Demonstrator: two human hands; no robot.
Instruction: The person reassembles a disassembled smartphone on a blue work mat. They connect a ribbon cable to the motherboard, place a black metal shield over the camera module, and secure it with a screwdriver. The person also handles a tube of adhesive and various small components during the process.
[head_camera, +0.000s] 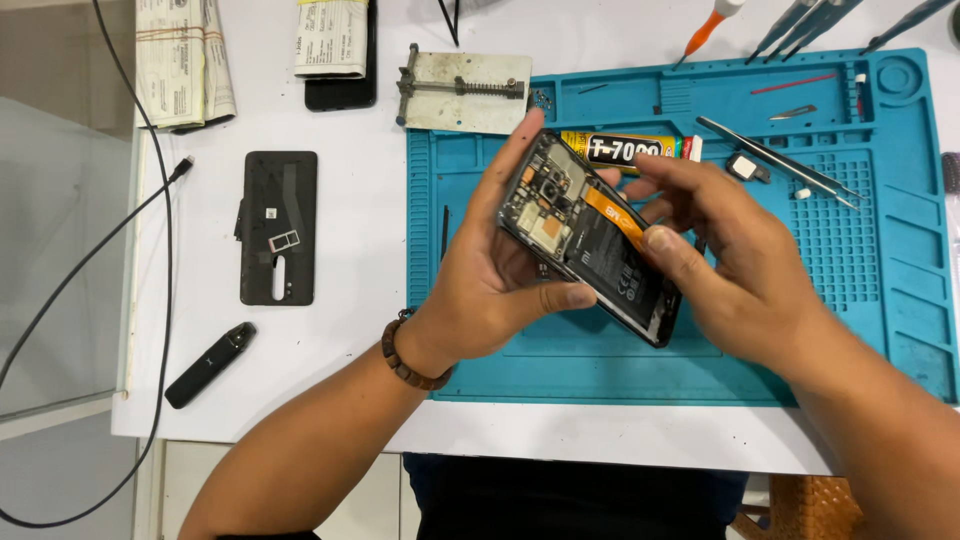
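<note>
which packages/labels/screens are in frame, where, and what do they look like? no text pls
Glue tube: on the blue mat behind the opened phone; yellow and black, red-and-white end.
Banded paper bundle: top left of the table; white, printed.
Paper on dark phone: top centre; white, printed.
Sticker: on the black back cover, left; small, white.
No lit screens.

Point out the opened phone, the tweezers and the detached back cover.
opened phone (588, 238): head view, on the dark battery face.
tweezers (775, 160): head view, mid-length of the metal arms.
detached back cover (279, 228): head view, middle of its inner side.
</note>
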